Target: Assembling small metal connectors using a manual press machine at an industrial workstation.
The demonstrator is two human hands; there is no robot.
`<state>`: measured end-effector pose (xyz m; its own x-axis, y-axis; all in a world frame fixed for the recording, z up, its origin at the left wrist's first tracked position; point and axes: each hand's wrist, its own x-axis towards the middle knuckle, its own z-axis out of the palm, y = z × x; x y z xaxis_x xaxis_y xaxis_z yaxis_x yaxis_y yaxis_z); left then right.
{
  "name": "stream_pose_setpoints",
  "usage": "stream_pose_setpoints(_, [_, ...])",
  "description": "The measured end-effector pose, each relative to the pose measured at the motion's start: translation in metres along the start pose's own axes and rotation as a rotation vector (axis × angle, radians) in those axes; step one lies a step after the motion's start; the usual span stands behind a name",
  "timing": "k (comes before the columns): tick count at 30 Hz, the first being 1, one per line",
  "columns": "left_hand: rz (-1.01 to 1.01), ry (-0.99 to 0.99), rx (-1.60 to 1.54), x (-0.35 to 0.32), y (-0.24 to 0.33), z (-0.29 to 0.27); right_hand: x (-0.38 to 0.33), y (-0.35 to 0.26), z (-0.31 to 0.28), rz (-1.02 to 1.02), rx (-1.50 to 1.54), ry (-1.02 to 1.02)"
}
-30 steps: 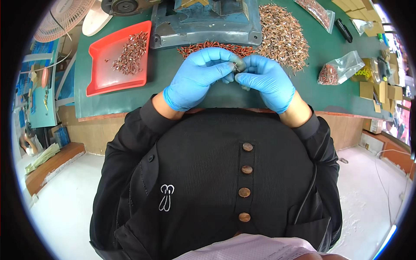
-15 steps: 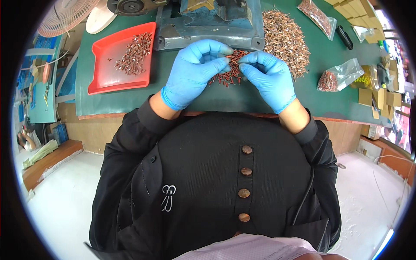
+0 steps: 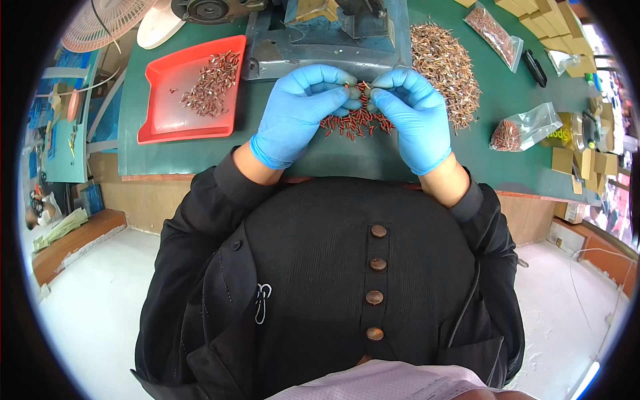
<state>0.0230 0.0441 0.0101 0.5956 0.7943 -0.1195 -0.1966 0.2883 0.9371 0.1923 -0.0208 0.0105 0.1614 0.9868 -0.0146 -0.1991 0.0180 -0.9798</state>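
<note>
Where the table runs from left to right, the scene reads so:

Change: since half a second ago both hands have stayed together over the small heap, fingertips meeting; the view has tipped a little, so the hands sit lower in the picture.
Red tray [image 3: 160, 117]: far left on the green mat [image 3: 507, 153], holding a loose scatter of small reddish parts [image 3: 212, 83].
Left hand [image 3: 297, 113]: blue-gloved, fingers curled inward, tips pinched on a small part from the heap; which piece exactly is too small to tell.
Small heap [image 3: 353, 123]: reddish-brown pieces on the mat, right under and between the two hands.
Right hand [image 3: 413, 113]: blue-gloved, thumb and forefinger closed in a pinch against the left hand's tips.
Big pile [image 3: 447, 63]: same parts, far right of the hands.
Clear bag [image 3: 527, 130]: further right, partly filled.
</note>
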Motion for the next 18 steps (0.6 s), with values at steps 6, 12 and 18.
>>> stream_pose_setpoints(6, [-0.128, -0.093, -0.385, 0.002, -0.008, -0.010, -0.004, -0.003, 0.013, -0.229, -0.182, 0.055])
stream_pose_setpoints(12, [-0.232, -0.245, -0.709, 0.001, -0.010, -0.002, -0.008, 0.004, 0.014, -0.319, -0.317, 0.062])
stream_pose_setpoints(18, [-0.077, -0.168, -0.419, -0.006, 0.001, 0.009, -0.011, -0.003, 0.020, -0.234, -0.265, 0.109])
